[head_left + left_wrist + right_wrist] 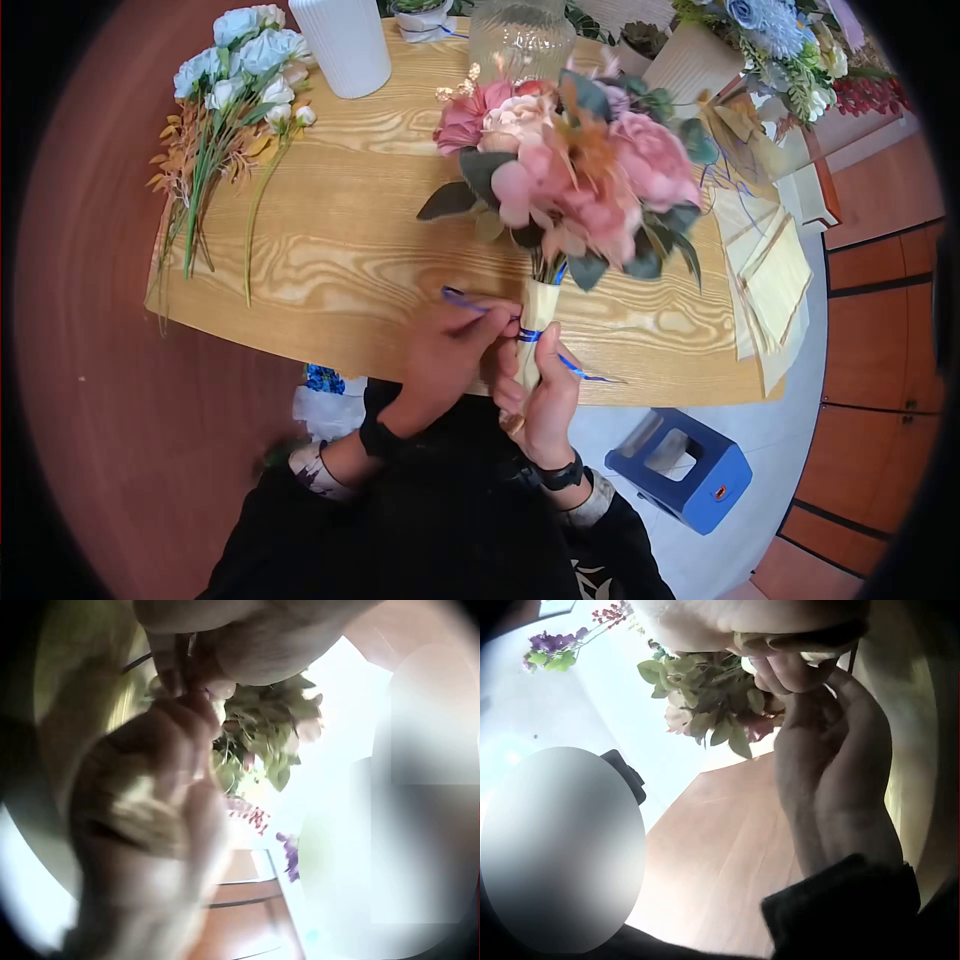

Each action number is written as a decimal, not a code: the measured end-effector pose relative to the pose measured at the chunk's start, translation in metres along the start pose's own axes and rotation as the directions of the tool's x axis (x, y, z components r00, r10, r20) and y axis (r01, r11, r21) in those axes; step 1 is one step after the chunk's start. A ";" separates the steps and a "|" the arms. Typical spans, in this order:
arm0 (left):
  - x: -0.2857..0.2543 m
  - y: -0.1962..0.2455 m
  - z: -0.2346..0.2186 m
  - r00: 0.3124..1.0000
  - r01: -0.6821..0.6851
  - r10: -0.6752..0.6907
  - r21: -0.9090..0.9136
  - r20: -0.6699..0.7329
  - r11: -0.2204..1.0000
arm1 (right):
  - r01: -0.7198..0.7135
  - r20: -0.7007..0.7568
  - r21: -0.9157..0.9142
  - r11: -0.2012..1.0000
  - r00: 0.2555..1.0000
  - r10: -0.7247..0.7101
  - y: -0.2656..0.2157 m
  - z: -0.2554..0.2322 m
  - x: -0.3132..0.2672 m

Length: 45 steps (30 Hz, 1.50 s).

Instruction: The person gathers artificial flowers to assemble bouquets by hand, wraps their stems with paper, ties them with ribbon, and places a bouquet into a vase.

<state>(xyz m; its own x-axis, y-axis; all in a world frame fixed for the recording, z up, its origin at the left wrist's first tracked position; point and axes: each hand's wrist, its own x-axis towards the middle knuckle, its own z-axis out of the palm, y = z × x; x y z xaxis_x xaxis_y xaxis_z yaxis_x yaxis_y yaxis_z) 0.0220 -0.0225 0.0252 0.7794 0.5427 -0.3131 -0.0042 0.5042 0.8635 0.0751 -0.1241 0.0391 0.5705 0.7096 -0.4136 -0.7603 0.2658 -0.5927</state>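
A bouquet of pink artificial flowers [570,190] stands upright over the table's near edge, its stems bound in a cream paper wrap [541,302]. Around the wrap runs a blue ribbon [529,336], with one tail trailing off to the right. My right hand [548,405] grips the wrapped stems from below, thumb lying along the wrap by the ribbon. On the left side, my left hand [445,350] pinches the ribbon's other end close to the wrap. The left wrist view shows the paper-covered stem bottom [142,810] inside the right hand's curled fingers.
Blue and white flower stems [235,110] lie at the table's left. Along the back stand a white ribbed vase [345,50] and a glass vase [525,45]. Cream paper sheets [770,280] lie at right; a blue stool [690,470] is on the floor.
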 end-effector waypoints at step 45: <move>-0.015 -0.003 -0.024 0.768 -0.633 0.502 0.598 0.399 0.492 | 0.742 0.749 -0.648 -0.173 0.579 -0.321 -0.034 -0.032 0.006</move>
<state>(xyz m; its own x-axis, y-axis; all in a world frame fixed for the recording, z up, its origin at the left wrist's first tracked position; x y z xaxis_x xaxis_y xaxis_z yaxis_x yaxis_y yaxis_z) -0.0043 -0.0163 0.0177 0.8462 0.4013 0.3506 -0.1207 -0.4965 0.8596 0.1142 -0.1503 0.0345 0.3419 0.8146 0.4686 0.7561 0.0576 -0.6519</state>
